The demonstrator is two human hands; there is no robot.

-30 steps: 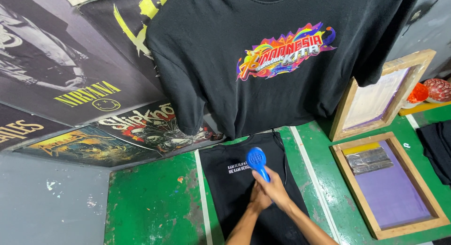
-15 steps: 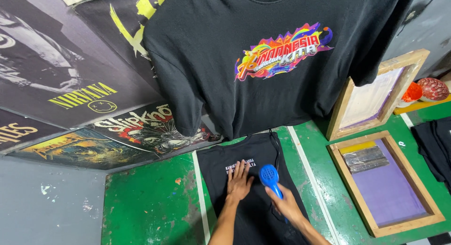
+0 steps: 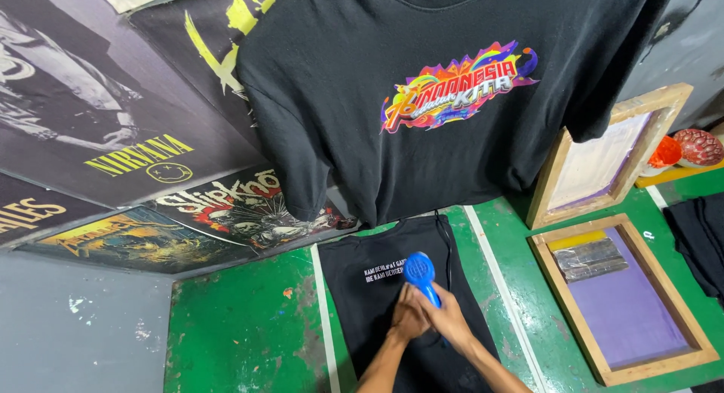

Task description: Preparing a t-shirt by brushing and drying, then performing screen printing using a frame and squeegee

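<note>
The right hand (image 3: 450,317) gripped a blue heat gun (image 3: 420,273) over the white print on a black shirt (image 3: 377,287) laid flat on the green worktop (image 3: 241,325). The left hand (image 3: 408,315) lay closed against the right. Lingering over one spot might scorch the print. The gun's cord (image 3: 448,242) crossed the shirt; a hanging black shirt (image 3: 422,91) crowded overhead; wooden screen frames (image 3: 618,295) stood nearby.

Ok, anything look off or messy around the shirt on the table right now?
Nothing spilled or askew. The black shirt lies flat; both hands meet on the blue dryer. Only the green table shows worn, chipped paint.
</note>
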